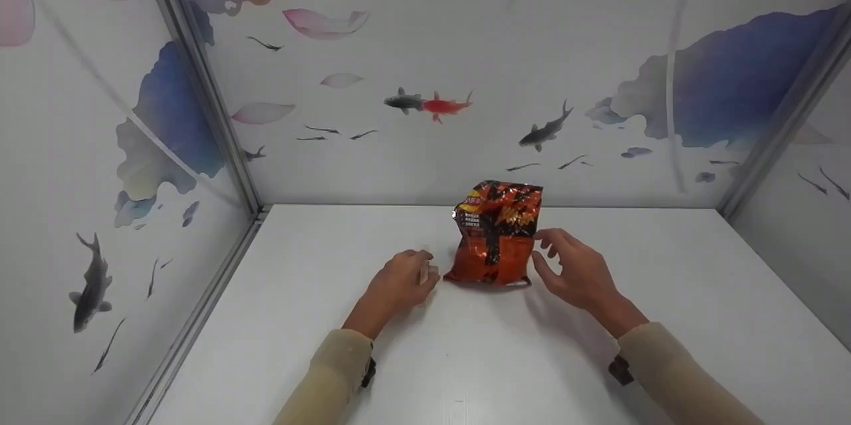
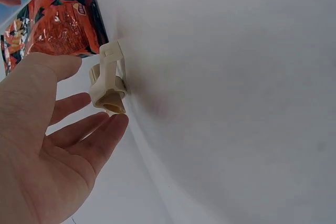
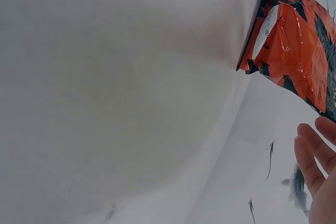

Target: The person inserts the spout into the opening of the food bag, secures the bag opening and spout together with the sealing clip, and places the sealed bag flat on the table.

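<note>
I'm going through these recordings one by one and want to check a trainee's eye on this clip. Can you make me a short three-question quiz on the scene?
1. Multiple choice: What is the main color of the bag?
A) Green
B) Orange-red
C) White

2. True or false: The bag is lying flat.

3. Short answer: Which hand is nearer the small beige object?

Key:
1. B; it is orange-red with black areas.
2. False; it stands up on the white table.
3. The left hand; the right hand is on the other side of the bag.
</note>
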The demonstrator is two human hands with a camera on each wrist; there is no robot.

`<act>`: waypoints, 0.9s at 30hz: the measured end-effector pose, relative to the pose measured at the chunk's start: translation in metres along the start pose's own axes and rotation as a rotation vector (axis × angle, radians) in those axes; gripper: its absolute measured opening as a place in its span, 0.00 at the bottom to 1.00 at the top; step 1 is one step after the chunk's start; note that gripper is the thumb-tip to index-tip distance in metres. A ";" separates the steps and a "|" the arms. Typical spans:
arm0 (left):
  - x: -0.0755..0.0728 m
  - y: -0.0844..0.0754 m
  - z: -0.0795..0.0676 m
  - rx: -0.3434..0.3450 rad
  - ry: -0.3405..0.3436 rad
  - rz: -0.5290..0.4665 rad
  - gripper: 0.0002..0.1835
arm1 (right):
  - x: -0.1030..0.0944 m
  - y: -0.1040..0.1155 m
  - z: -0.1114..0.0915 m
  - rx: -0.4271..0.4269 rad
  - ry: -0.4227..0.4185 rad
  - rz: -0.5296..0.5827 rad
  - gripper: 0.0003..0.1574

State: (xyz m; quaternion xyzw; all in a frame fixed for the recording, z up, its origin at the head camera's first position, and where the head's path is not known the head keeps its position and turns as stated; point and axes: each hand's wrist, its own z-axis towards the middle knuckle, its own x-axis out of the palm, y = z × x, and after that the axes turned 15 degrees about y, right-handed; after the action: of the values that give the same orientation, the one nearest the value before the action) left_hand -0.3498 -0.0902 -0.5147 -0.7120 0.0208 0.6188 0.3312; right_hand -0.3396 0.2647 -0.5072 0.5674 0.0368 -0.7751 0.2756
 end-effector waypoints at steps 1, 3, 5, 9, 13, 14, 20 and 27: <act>0.001 0.001 0.000 0.011 -0.006 0.007 0.18 | 0.001 0.000 -0.001 -0.004 0.002 0.003 0.21; 0.003 0.002 0.000 0.023 -0.008 0.013 0.16 | 0.002 0.001 -0.002 -0.013 0.004 0.010 0.21; 0.004 0.003 0.000 0.015 0.003 0.008 0.15 | 0.004 0.002 -0.003 -0.029 0.002 0.012 0.21; 0.004 0.003 0.000 -0.002 0.023 -0.009 0.16 | 0.007 0.002 -0.005 -0.063 -0.013 0.015 0.20; 0.004 0.003 0.000 0.002 0.023 -0.017 0.15 | 0.010 0.002 -0.006 -0.078 -0.021 0.017 0.20; 0.004 0.003 0.000 0.000 0.024 -0.022 0.14 | 0.010 0.002 -0.006 -0.076 -0.019 0.018 0.20; 0.004 0.003 0.002 -0.037 0.018 -0.070 0.16 | 0.011 0.002 -0.007 -0.070 -0.008 0.023 0.20; 0.005 0.005 0.001 -0.036 -0.040 -0.088 0.16 | 0.012 0.000 -0.009 -0.085 -0.020 0.028 0.20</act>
State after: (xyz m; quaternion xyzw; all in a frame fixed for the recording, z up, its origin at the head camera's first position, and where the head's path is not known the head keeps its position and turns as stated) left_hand -0.3519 -0.0921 -0.5213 -0.7056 -0.0282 0.6181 0.3454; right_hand -0.3344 0.2632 -0.5205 0.5479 0.0591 -0.7744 0.3108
